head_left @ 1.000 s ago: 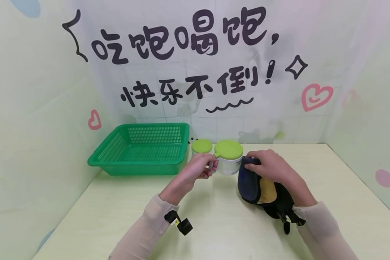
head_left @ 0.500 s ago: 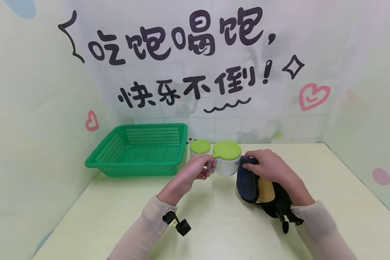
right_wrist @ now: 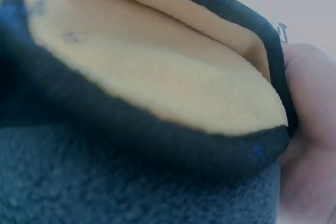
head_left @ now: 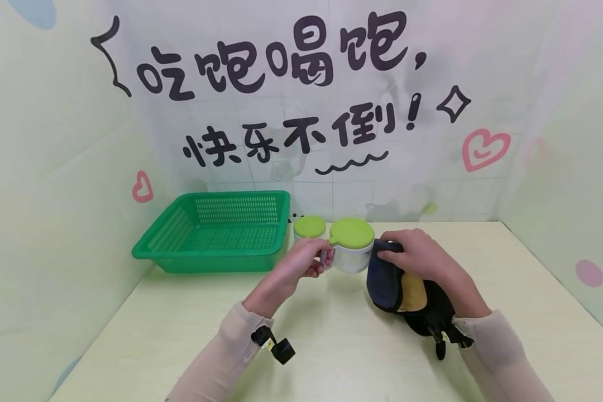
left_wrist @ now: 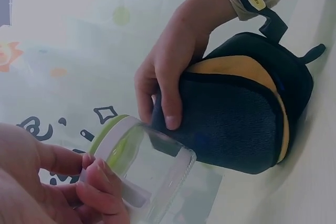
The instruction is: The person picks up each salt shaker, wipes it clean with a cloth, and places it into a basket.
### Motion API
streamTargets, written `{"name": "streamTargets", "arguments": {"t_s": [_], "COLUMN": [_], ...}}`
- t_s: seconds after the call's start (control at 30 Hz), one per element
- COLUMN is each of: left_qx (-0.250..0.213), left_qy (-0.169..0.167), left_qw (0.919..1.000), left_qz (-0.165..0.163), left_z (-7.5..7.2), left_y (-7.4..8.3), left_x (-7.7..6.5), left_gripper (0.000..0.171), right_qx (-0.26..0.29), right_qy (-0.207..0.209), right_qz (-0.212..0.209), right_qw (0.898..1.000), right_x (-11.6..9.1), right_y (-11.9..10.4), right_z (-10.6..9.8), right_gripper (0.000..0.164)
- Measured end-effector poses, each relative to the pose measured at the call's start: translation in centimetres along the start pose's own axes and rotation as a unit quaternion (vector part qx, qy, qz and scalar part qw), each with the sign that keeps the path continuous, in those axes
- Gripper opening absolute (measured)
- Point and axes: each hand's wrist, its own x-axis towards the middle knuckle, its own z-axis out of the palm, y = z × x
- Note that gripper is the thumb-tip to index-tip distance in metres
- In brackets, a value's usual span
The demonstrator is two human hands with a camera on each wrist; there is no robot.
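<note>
My left hand (head_left: 304, 259) pinches the handle of a clear glass seasoning jar (head_left: 353, 259) with a green lid and a white collar. In the left wrist view the jar (left_wrist: 152, 169) is tilted, its base close to a soft dark-blue fabric item with tan lining and black edging. My right hand (head_left: 414, 255) grips the upper edge of that fabric item (head_left: 383, 285), thumb on the blue face. The right wrist view is filled by its tan inside (right_wrist: 157, 66); its exact kind is unclear.
A second green-lidded jar (head_left: 310, 226) stands behind the left hand, partly hidden. At the back left is a green plastic basket (head_left: 216, 262). Pale walls enclose the table (head_left: 331, 346) at the back and both sides.
The head view has shifted slightly. Both hands keep their holds on the jar and the fabric item, with hardly any movement.
</note>
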Motion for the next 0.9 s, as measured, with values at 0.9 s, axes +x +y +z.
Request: {"name": "streamTargets", "arguments": {"t_s": [0.9], "left_qx": [-0.013], "left_qy": [0.001], "left_qw": [0.9999], "left_qz": [0.0], "left_z": [-0.39], "left_y": [-0.22], "left_x": [0.23], "left_gripper": [0.019], "right_qx": [0.001], "right_qy": [0.037], "right_qz": [-0.014], "right_qw": [0.999], "right_x": [-0.45], "right_y": [-0.66], "right_z": [-0.81], "right_gripper": [0.012]}}
